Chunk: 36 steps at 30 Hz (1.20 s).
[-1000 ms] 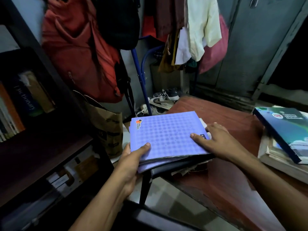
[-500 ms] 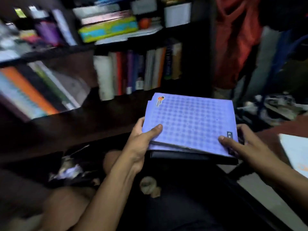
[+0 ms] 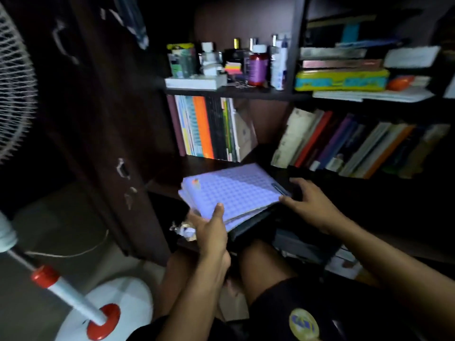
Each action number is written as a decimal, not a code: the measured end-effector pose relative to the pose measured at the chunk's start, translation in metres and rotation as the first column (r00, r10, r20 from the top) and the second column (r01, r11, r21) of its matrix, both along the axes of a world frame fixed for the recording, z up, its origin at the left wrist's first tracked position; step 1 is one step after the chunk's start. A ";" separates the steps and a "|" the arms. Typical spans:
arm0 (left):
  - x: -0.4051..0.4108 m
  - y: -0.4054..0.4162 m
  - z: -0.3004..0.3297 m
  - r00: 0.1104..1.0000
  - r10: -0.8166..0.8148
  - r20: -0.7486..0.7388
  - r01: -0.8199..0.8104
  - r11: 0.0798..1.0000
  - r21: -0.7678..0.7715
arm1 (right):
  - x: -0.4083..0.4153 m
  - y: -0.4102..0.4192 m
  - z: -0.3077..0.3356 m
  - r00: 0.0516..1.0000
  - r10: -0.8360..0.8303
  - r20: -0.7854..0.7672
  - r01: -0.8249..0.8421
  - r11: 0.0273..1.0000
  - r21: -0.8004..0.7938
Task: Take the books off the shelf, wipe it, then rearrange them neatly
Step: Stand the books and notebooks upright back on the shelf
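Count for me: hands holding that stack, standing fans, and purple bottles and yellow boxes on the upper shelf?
Hands holding the stack: 2, left hand and right hand
Standing fan: 1
Purple bottle: 1
Yellow box: 1
Total: 5

The stack of notebooks (image 3: 234, 193) is off the red table now, carried by the left hand (image 3: 209, 230) and right hand (image 3: 307, 205) to the dark bookshelf (image 3: 221, 91), its far edge tilted toward the middle shelf's bare board.
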<state>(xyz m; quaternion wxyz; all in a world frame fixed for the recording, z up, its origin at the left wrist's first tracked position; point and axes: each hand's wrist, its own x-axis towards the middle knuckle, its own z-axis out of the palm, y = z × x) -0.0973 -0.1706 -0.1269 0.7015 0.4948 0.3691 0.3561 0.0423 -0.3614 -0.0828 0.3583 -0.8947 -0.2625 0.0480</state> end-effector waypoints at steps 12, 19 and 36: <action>-0.002 -0.088 -0.023 0.861 -0.451 -0.237 0.472 0.881 0.039 | 0.016 0.033 -0.052 0.993 -0.116 -0.026 0.117 0.909 0.401; -0.042 -0.044 0.022 0.883 -0.367 -0.293 0.460 0.799 0.386 | 0.017 0.026 -0.053 0.998 -0.038 -0.043 0.052 0.908 0.416; 0.010 0.064 0.014 0.865 -0.274 -0.419 0.382 0.902 0.199 | 0.019 0.027 -0.054 0.978 0.183 -0.098 -0.153 0.954 0.258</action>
